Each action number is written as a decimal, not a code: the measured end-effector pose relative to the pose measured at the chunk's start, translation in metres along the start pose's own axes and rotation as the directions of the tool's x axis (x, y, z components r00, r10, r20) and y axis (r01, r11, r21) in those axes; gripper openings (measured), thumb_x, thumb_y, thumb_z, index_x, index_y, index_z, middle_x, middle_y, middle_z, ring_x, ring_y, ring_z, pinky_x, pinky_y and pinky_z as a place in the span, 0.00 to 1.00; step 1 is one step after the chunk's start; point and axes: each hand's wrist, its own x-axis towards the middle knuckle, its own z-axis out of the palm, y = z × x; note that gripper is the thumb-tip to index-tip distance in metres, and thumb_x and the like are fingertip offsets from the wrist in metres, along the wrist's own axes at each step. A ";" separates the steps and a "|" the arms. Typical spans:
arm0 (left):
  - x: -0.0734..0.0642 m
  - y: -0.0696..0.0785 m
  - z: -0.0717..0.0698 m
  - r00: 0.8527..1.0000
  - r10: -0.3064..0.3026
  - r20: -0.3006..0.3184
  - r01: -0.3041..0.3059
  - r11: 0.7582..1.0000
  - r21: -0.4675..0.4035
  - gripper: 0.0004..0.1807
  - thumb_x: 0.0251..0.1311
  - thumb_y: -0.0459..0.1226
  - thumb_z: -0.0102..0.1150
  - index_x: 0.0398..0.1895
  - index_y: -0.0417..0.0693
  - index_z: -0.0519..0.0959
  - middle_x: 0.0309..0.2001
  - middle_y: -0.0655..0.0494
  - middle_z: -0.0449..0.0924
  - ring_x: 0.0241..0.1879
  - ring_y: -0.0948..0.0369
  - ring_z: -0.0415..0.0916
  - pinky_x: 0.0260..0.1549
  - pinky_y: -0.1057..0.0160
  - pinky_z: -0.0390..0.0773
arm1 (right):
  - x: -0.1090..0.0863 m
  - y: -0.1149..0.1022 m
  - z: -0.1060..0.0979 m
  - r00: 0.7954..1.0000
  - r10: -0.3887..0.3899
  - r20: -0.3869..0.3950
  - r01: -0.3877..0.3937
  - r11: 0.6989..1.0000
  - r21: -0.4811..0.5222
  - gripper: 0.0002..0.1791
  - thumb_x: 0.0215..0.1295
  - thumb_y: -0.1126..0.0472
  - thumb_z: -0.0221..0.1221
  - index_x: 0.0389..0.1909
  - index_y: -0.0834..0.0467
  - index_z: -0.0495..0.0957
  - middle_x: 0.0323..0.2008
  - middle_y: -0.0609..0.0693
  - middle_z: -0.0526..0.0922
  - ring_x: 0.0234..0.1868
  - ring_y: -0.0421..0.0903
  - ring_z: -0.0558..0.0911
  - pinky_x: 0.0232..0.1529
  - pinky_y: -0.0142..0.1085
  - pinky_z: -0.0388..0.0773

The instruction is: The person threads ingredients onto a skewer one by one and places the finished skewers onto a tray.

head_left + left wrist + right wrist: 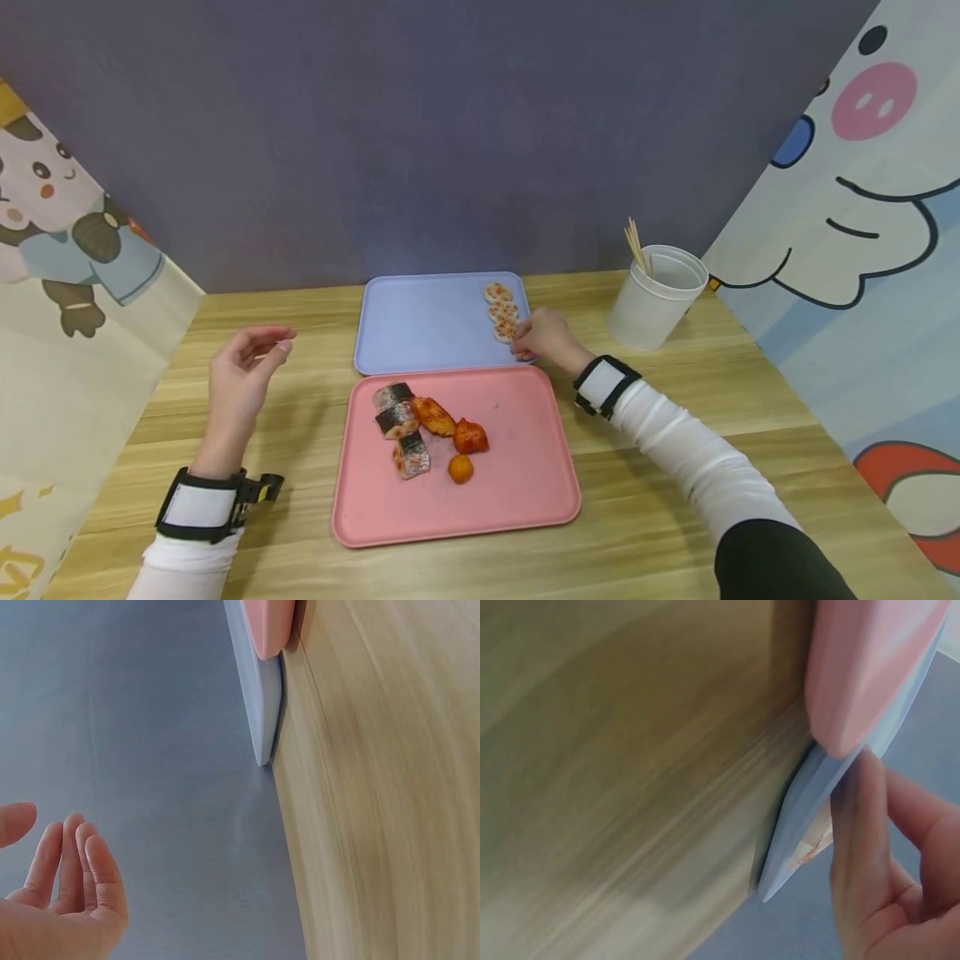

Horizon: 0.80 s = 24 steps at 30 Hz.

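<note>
My right hand (546, 340) is at the front right corner of the blue tray (427, 325), fingertips bent down over its rim. It pinches the near end of a skewer of round, white, brown-spotted slices (503, 312) lying along the tray's right side. In the right wrist view, the fingers (861, 847) hide most of the slices, and the stick cannot be made out. My left hand (242, 375) hovers above the table left of the trays, fingers loosely bent and holding nothing; the left wrist view shows its fingers (71, 866) apart from the thumb.
A pink tray (517, 500) in front holds dark-skinned fish pieces (397, 419), a sauced wing-like piece (433, 416), a red-orange chunk (470, 436) and a small orange ball (461, 468). A white tub (647, 308) with thin wooden sticks (636, 243) stands right. Behind rises a grey wall (450, 142).
</note>
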 end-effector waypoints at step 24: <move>0.008 0.005 0.034 0.992 0.092 0.086 -0.113 0.950 0.292 0.15 0.64 0.41 0.56 0.49 0.42 0.79 0.43 0.54 0.81 0.39 0.74 0.73 0.38 0.78 0.72 | -0.059 0.001 -0.045 0.542 -0.293 -0.788 0.254 0.950 -0.179 0.16 0.64 0.51 0.60 0.30 0.61 0.85 0.23 0.53 0.86 0.22 0.47 0.82 0.25 0.37 0.77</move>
